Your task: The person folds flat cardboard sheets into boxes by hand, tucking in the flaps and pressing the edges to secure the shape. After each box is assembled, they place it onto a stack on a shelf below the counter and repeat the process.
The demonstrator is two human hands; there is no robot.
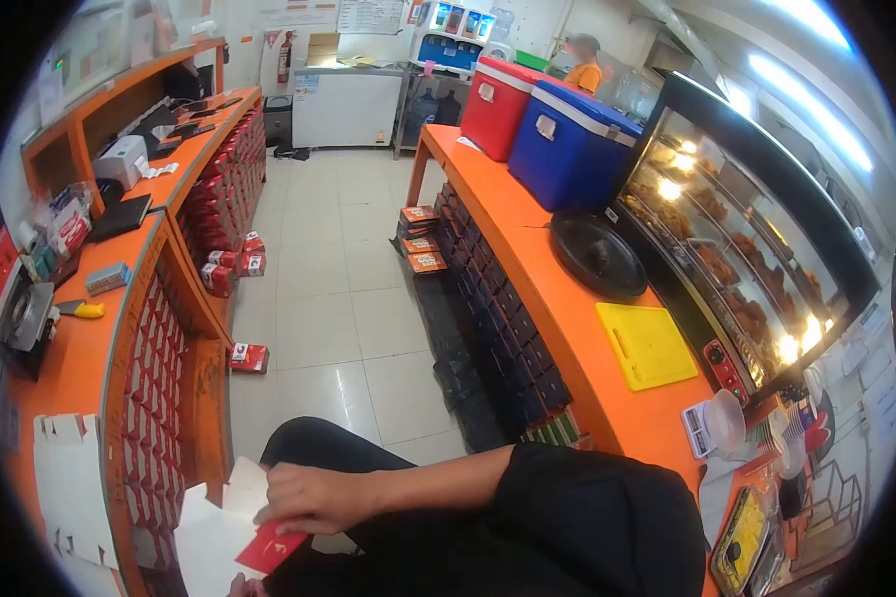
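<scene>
Low in front of me is a partly folded cardboard food box (204, 542), white inside with a red printed outer side. My right hand (319, 497) is closed on its upper part, fingers bent over a flap beside the red panel. At the lower edge of the view, a small part of my left hand (247, 585) grips the box from below; most of that hand is cut off. To the left, a stack of flat white cartons (65, 488) lies on the orange counter (75, 358).
Several red folded boxes (149, 398) fill the left shelves; one box (250, 358) sits on the floor. A yellow-handled knife (82, 309) lies on the left counter. The right counter (528, 259) holds coolers, a black pan (597, 254), a yellow board (647, 345) and a lit food warmer (737, 259).
</scene>
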